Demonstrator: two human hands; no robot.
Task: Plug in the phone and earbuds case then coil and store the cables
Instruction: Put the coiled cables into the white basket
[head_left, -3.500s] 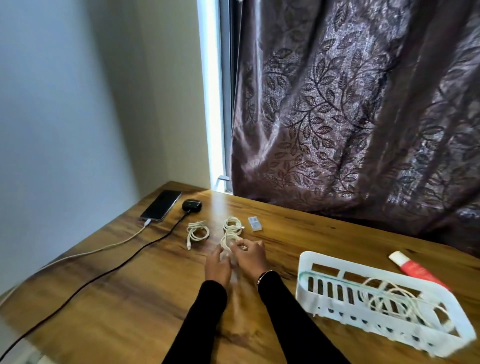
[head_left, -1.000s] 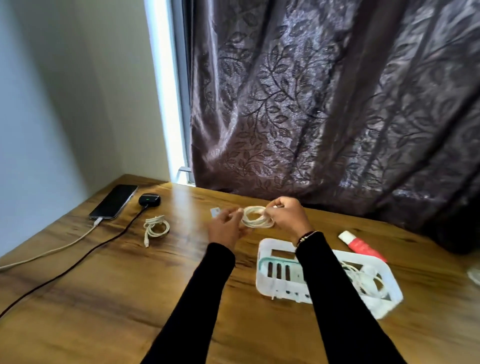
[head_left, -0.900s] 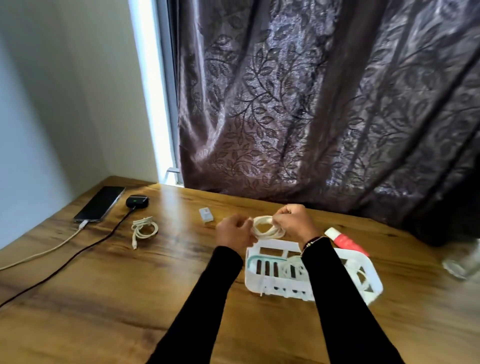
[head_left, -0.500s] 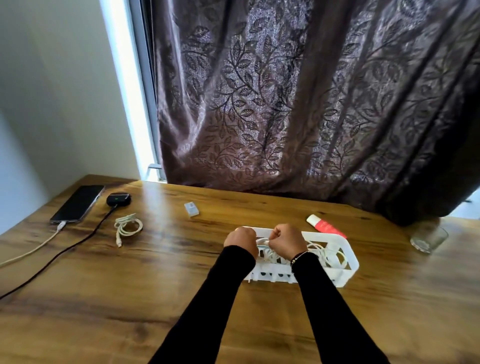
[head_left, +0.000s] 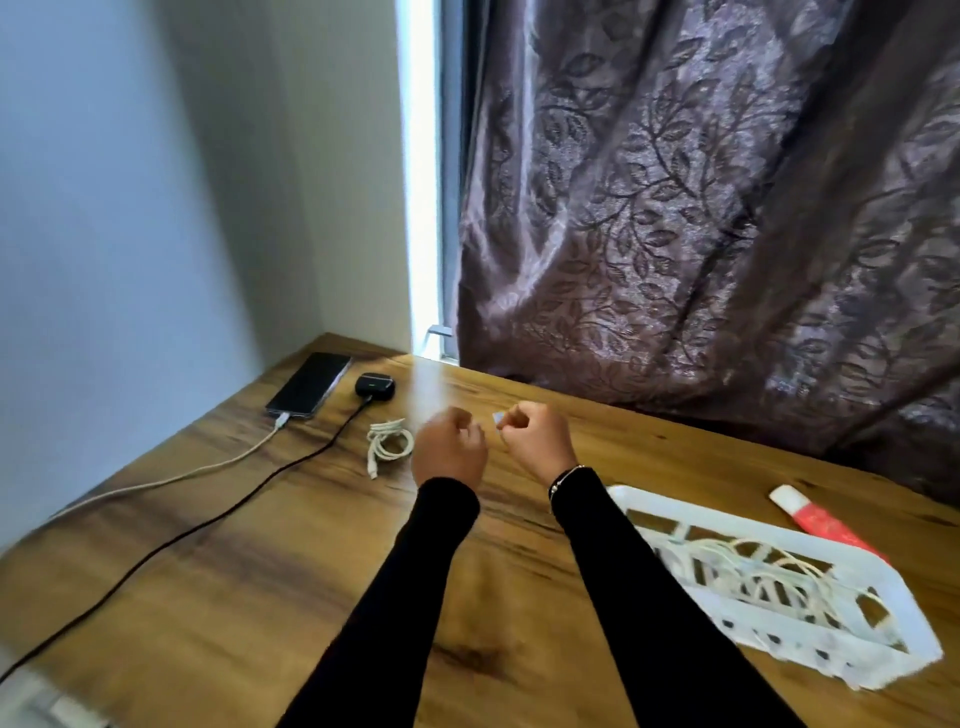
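Both hands hover above the bench (head_left: 218, 597), forearms reaching forward side by side: the left hand (head_left: 449, 449) is clenched with its grip empty, while the right hand (head_left: 537, 436) curls beside a small white block (head_left: 497, 417); whether it pinches it I cannot tell. A coiled white cable (head_left: 387, 444) lies just left of the left hand; more cables rest in the white basket (head_left: 878, 571) to the right.
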